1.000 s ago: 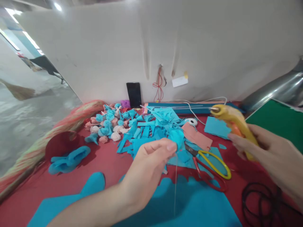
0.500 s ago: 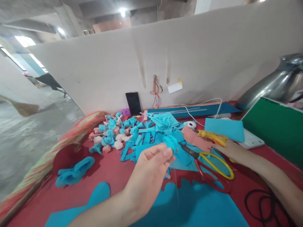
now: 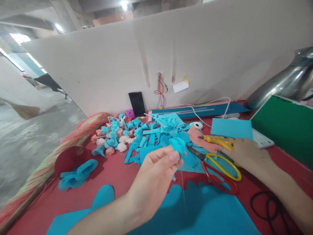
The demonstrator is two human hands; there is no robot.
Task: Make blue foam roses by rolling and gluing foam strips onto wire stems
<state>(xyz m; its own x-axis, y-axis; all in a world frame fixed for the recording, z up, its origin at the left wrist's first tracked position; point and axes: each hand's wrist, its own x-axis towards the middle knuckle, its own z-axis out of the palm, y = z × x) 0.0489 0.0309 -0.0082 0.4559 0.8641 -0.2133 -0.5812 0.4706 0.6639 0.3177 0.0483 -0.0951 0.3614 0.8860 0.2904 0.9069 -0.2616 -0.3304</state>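
My left hand [image 3: 156, 169] is raised over the table, fingers pinched on a small rolled piece of blue felt [image 3: 178, 144]; a thin glue thread hangs below it. My right hand [image 3: 244, 151] rests on the red table cover [image 3: 114, 173], fingers wrapped round the rear of a yellow glue gun [image 3: 217, 140] that lies flat with its nozzle pointing left. Red-and-yellow scissors [image 3: 217, 168] lie just in front of that hand.
A heap of blue felt scraps [image 3: 158, 130] and small blue, pink and white felt roses [image 3: 113, 135] lies behind. A large blue sheet [image 3: 195, 212] covers the near edge. A phone [image 3: 137, 103] leans on the white wall. Green board [image 3: 283, 127], black cord [image 3: 271, 204] at right.
My right hand brought the glue gun down from the air at the right and laid it on the table. My left hand kept the felt piece, barely moving.
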